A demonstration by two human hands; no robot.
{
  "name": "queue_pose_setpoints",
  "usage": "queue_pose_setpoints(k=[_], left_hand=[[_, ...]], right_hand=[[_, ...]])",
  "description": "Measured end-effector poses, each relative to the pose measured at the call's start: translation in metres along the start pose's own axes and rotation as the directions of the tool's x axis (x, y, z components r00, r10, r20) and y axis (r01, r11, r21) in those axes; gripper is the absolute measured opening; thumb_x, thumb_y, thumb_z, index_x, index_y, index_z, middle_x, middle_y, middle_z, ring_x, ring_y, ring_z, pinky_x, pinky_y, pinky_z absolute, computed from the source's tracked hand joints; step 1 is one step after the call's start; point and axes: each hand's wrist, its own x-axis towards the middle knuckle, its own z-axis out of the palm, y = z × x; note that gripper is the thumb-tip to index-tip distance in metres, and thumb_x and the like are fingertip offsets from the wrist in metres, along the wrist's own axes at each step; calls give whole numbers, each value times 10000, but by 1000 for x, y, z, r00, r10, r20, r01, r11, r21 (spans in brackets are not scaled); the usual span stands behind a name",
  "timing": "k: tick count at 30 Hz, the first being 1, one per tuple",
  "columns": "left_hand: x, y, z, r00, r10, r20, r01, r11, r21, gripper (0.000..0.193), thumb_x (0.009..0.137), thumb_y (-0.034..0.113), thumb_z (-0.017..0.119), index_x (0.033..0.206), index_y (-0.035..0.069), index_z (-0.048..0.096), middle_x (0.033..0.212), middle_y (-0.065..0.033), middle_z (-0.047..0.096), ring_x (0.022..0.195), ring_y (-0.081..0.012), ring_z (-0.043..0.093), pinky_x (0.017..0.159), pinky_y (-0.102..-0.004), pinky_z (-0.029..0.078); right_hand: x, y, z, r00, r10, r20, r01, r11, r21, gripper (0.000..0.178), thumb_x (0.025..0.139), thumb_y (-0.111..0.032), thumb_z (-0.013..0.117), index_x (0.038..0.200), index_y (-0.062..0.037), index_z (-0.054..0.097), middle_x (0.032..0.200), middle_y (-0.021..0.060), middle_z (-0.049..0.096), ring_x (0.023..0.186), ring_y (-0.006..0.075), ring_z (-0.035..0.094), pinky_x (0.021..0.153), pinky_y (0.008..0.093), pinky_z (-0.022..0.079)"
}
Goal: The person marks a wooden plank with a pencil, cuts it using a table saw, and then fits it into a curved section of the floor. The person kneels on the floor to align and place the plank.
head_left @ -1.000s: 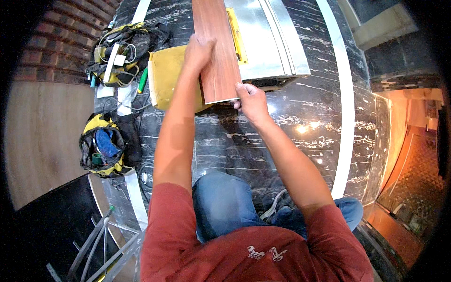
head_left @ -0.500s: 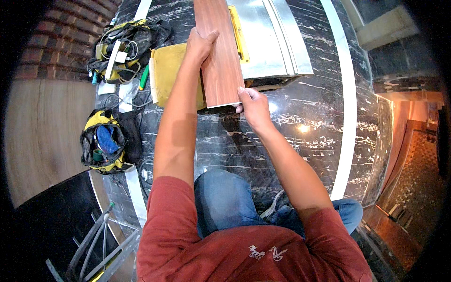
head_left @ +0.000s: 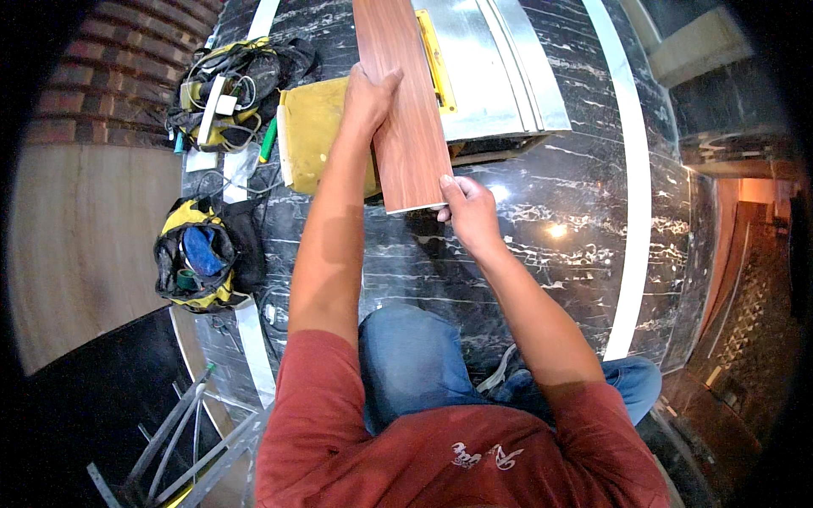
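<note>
A long reddish-brown wood-grain plank [head_left: 411,144] reaches from the top edge of the picture down toward me, its pale near end lowest. My left hand [head_left: 371,97] grips its left edge farther up, thumb laid over the face. At the near right corner my right hand [head_left: 468,206] pinches the plank, thumb on top and fingers underneath. Behind and to the right of the plank is a table saw with a shiny metal top [head_left: 491,76] and a yellow slotted insert [head_left: 439,63]. A yellow panel [head_left: 318,127] on its left side is partly hidden by my left forearm.
Two black-and-yellow tool bags stand at the left, the far bag [head_left: 246,63] with a white power strip [head_left: 212,110], the near bag [head_left: 196,254] holding a blue item. A green-handled tool [head_left: 268,140] lies between. Metal legs [head_left: 174,440] stand lower left. Dark veined stone floor [head_left: 559,279] carries white strips.
The plank and both my hands have come slightly nearer to me and a little right in the picture. The whole view has also shifted slightly right. Both grips are kept.
</note>
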Motion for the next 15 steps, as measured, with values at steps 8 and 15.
queue_pose_setpoints(k=[8,15], left_hand=[[-27,12,-2,1000,-10,7,10,1000,-27,610,879,322,792,1262,-105,584,1185,-255,708,1069,-334,707,937,-414,535],[21,-10,-7,999,39,23,-40,997,62,648,853,354,797,1240,-126,597,1178,-275,708,1080,-354,708,932,-428,537]], right_hand=[[-19,4,-7,1000,5,-1,-5,1000,-20,380,1050,-330,599,953,24,693,722,37,649,594,107,605,572,291,482],[-20,6,-4,1000,4,2,-4,1000,-26,395,1051,-336,591,950,32,692,695,47,651,586,108,613,577,305,485]])
